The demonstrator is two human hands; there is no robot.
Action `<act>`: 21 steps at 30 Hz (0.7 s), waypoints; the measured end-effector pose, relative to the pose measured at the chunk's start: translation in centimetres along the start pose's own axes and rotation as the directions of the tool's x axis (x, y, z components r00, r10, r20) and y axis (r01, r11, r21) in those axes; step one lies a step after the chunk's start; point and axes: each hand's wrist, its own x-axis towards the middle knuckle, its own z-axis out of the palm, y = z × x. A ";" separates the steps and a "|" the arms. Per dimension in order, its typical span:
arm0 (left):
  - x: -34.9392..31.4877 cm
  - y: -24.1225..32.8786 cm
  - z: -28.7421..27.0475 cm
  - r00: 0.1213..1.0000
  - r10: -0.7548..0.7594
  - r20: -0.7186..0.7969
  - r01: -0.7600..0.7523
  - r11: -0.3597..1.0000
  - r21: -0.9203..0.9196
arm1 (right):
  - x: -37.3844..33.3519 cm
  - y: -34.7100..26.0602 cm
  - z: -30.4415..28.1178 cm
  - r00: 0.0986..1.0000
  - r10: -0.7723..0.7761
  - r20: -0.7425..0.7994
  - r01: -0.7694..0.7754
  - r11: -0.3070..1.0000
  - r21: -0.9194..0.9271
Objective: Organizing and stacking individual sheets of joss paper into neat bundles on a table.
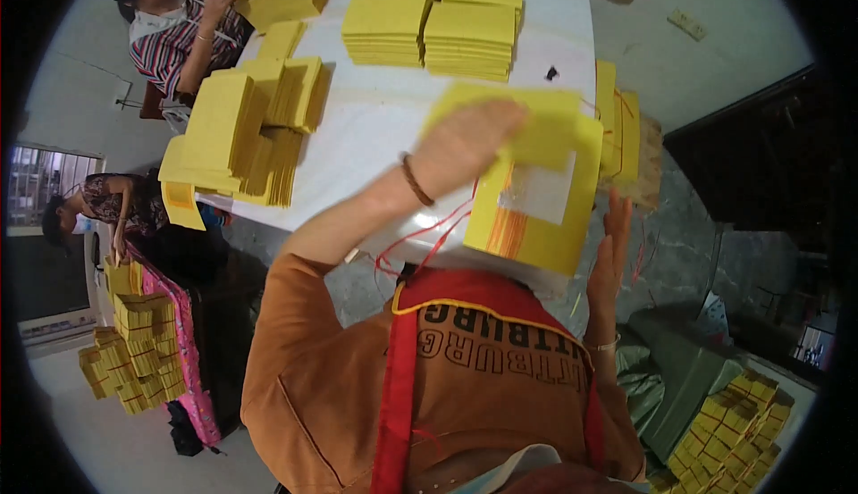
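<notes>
Seen from above, person's left hand (469,141) lies flat, fingers spread, pressing a yellow paper bundle (536,199) at the white table (375,128) edge, w/ right hand (612,244) open-palmed against its side, apparently squaring it; tying w/ red string (429,244) probably needs a steady hold.

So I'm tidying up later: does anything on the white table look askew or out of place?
Yes. The yellow paper stacks at the table's left edge are slumped and fanned, some overhanging the table, unlike the squared stacks at the far end. Loose red string trails off the near edge.
</notes>
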 end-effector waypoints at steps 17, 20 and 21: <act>-19.3 -8.0 6.6 0.853 -0.358 0.380 0.280 0.928 0.244 | -0.2 -0.5 0.5 0.956 -0.026 0.292 0.163 0.876 -0.454; -19.5 -8.4 7.0 0.823 -0.390 0.412 0.328 0.920 0.215 | 0.1 -0.7 0.2 0.962 -0.053 0.268 0.164 0.896 -0.412; -19.2 -8.5 6.9 0.821 -0.392 0.414 0.327 0.919 0.223 | 0.3 -0.5 0.2 0.955 -0.058 0.289 0.174 0.903 -0.392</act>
